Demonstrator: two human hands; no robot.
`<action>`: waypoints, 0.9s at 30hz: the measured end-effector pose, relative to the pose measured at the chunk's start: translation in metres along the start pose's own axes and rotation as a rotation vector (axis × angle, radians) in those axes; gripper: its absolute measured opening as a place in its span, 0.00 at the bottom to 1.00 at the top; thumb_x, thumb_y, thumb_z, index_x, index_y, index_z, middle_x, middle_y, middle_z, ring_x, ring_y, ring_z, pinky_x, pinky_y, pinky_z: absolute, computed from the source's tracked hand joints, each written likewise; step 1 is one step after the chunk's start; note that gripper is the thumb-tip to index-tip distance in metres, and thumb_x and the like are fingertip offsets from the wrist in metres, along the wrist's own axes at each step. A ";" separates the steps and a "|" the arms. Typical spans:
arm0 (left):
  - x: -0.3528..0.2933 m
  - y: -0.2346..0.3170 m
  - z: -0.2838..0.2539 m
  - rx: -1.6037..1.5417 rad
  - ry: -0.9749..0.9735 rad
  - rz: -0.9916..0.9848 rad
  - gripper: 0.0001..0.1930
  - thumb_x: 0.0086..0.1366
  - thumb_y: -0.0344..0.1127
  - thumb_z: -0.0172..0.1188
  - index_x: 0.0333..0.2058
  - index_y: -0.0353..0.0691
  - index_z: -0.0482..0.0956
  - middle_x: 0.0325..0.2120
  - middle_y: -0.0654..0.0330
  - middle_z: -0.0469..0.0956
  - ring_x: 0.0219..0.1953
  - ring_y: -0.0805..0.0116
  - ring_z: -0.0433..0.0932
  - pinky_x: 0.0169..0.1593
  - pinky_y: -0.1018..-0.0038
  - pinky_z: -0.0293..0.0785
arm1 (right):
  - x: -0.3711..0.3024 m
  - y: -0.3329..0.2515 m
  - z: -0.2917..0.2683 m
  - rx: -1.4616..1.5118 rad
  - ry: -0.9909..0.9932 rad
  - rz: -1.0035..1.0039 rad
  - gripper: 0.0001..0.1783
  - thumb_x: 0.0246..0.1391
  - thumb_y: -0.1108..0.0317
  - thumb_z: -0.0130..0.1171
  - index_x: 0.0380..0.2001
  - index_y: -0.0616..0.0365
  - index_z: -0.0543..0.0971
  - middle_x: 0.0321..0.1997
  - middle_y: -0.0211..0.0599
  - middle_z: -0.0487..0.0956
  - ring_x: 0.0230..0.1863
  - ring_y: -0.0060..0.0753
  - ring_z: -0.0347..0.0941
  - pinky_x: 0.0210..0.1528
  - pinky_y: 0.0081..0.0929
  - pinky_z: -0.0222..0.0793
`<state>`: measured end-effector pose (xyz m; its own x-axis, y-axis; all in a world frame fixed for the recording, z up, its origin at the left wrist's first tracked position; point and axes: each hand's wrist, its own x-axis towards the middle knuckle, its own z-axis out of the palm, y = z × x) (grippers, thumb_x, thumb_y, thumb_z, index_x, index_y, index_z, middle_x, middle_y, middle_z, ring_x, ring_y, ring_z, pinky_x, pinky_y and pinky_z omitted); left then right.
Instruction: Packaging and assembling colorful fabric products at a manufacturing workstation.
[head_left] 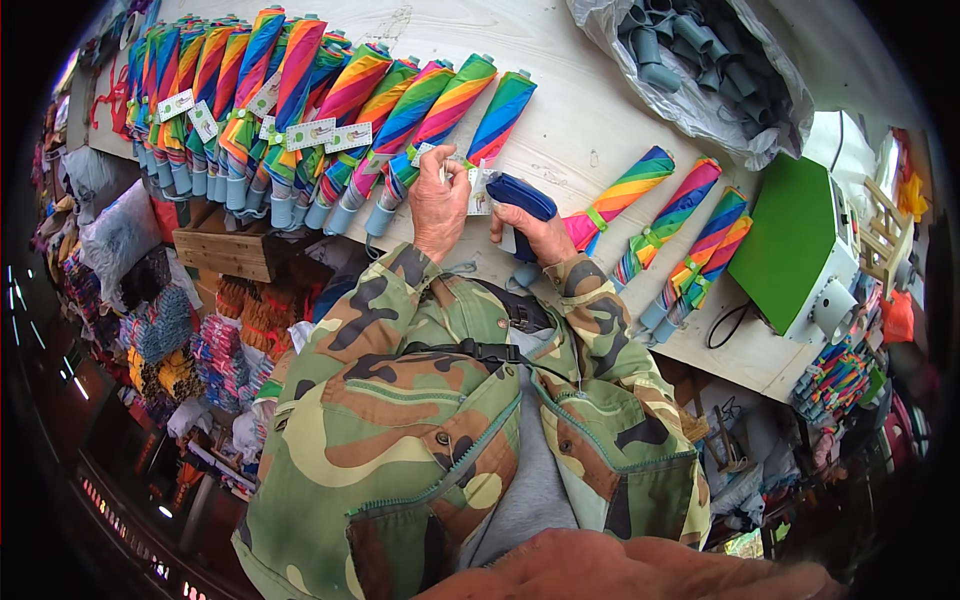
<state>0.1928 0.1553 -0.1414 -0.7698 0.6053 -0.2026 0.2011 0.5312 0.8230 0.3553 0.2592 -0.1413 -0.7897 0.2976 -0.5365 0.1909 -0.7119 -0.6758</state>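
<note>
My left hand (441, 208) is closed in a pinch above the table's near edge; whatever lies between its fingertips is too small to make out. A white printed tag (480, 192) shows between my hands, beside the left fingers. My right hand (541, 232) grips a dark blue folded bundle (524, 197), its thumb across the front. Just beyond the hands lies a folded rainbow umbrella (503, 118), its lower end hidden behind them. To the left, another rainbow umbrella (455, 100) slants away, its grey handle (381, 220) toward me.
A row of folded rainbow umbrellas (262, 70) with white tags fills the table's left side. Several more umbrellas (690, 205) lie right of my hands. A plastic bag (790, 75) of grey tubular parts stands far right, near a green-and-white machine (800, 245). A wooden crate (225, 252) sits below the edge.
</note>
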 end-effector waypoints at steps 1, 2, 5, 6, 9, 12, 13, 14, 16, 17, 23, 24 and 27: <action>0.000 0.000 0.000 -0.046 0.012 -0.004 0.20 0.69 0.25 0.63 0.59 0.36 0.73 0.34 0.57 0.84 0.36 0.64 0.85 0.43 0.66 0.81 | 0.001 0.000 0.000 0.015 0.003 0.016 0.21 0.66 0.58 0.70 0.51 0.63 0.79 0.33 0.35 0.83 0.34 0.29 0.81 0.42 0.30 0.77; 0.000 0.001 0.000 -0.032 0.022 -0.004 0.20 0.69 0.25 0.63 0.59 0.36 0.73 0.34 0.57 0.84 0.36 0.64 0.85 0.43 0.66 0.81 | 0.003 0.000 0.001 0.036 0.001 0.030 0.21 0.66 0.58 0.70 0.52 0.64 0.79 0.32 0.35 0.83 0.34 0.29 0.81 0.41 0.30 0.77; 0.001 0.003 0.000 -0.123 -0.009 -0.058 0.18 0.69 0.26 0.64 0.55 0.36 0.73 0.34 0.59 0.84 0.35 0.69 0.84 0.41 0.70 0.80 | 0.004 -0.001 0.002 0.021 0.034 0.038 0.22 0.67 0.59 0.70 0.54 0.64 0.79 0.32 0.35 0.83 0.33 0.28 0.80 0.40 0.29 0.77; 0.001 0.007 0.001 -0.101 0.003 -0.055 0.17 0.68 0.25 0.63 0.54 0.36 0.73 0.33 0.59 0.84 0.34 0.70 0.83 0.41 0.70 0.80 | 0.004 0.001 0.002 0.034 0.036 0.032 0.22 0.67 0.59 0.70 0.55 0.64 0.79 0.33 0.35 0.83 0.33 0.28 0.81 0.40 0.30 0.77; -0.001 0.007 0.006 -0.243 -0.056 -0.086 0.15 0.67 0.25 0.63 0.51 0.37 0.72 0.32 0.60 0.82 0.34 0.72 0.83 0.39 0.71 0.80 | 0.006 0.001 0.009 0.031 0.102 0.018 0.21 0.67 0.59 0.70 0.54 0.62 0.80 0.30 0.33 0.82 0.29 0.25 0.79 0.35 0.26 0.75; -0.002 0.002 0.013 -0.235 -0.038 -0.132 0.16 0.66 0.24 0.64 0.51 0.38 0.72 0.32 0.60 0.82 0.32 0.72 0.81 0.39 0.71 0.79 | 0.006 -0.003 0.013 -0.034 0.192 0.118 0.21 0.66 0.58 0.72 0.53 0.61 0.81 0.27 0.29 0.80 0.23 0.21 0.75 0.27 0.22 0.71; -0.002 -0.001 0.013 -0.261 -0.033 -0.174 0.17 0.65 0.24 0.64 0.51 0.39 0.72 0.32 0.60 0.82 0.32 0.72 0.81 0.39 0.71 0.79 | 0.007 -0.003 0.016 -0.034 0.184 0.120 0.21 0.66 0.58 0.72 0.53 0.61 0.81 0.27 0.29 0.80 0.23 0.21 0.75 0.27 0.22 0.71; -0.003 0.003 0.013 -0.247 -0.017 -0.168 0.17 0.65 0.24 0.64 0.51 0.39 0.73 0.33 0.59 0.82 0.32 0.70 0.80 0.39 0.70 0.79 | 0.006 -0.006 0.019 -0.060 0.211 0.115 0.21 0.65 0.57 0.72 0.52 0.61 0.81 0.26 0.28 0.79 0.21 0.20 0.73 0.25 0.22 0.69; -0.007 0.001 0.012 -0.211 0.006 -0.140 0.17 0.65 0.24 0.64 0.51 0.39 0.73 0.33 0.58 0.82 0.32 0.67 0.81 0.39 0.69 0.79 | 0.003 -0.005 0.023 -0.063 0.239 0.097 0.22 0.64 0.57 0.73 0.53 0.60 0.81 0.24 0.28 0.78 0.18 0.19 0.70 0.22 0.21 0.67; -0.007 -0.002 0.010 -0.172 0.037 -0.110 0.17 0.64 0.24 0.64 0.51 0.39 0.72 0.34 0.57 0.82 0.32 0.64 0.82 0.39 0.67 0.79 | 0.000 -0.005 0.024 -0.066 0.239 0.097 0.22 0.64 0.57 0.73 0.53 0.60 0.81 0.24 0.28 0.78 0.18 0.19 0.70 0.22 0.21 0.67; -0.005 -0.011 -0.006 -0.143 0.122 -0.030 0.15 0.67 0.25 0.65 0.49 0.39 0.73 0.35 0.63 0.79 0.30 0.78 0.75 0.36 0.74 0.75 | -0.040 -0.001 0.012 0.013 0.243 0.079 0.23 0.66 0.59 0.70 0.57 0.61 0.77 0.25 0.30 0.77 0.19 0.22 0.72 0.24 0.21 0.67; -0.004 -0.001 -0.016 -0.100 0.118 -0.020 0.14 0.67 0.24 0.65 0.48 0.39 0.72 0.35 0.63 0.79 0.31 0.78 0.76 0.36 0.74 0.75 | -0.044 0.000 0.009 0.018 0.216 0.085 0.21 0.68 0.59 0.69 0.53 0.61 0.76 0.25 0.32 0.77 0.21 0.25 0.73 0.26 0.22 0.69; -0.002 -0.001 -0.036 0.000 0.193 0.143 0.15 0.68 0.23 0.66 0.49 0.40 0.72 0.34 0.64 0.78 0.32 0.79 0.75 0.36 0.76 0.74 | -0.056 -0.003 0.009 0.026 0.198 0.023 0.19 0.69 0.58 0.67 0.49 0.60 0.76 0.25 0.33 0.78 0.22 0.27 0.75 0.29 0.24 0.71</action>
<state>0.1728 0.1321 -0.1226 -0.8348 0.5501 0.0212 0.3166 0.4481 0.8360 0.3937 0.2393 -0.1049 -0.6548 0.3987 -0.6420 0.1900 -0.7354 -0.6505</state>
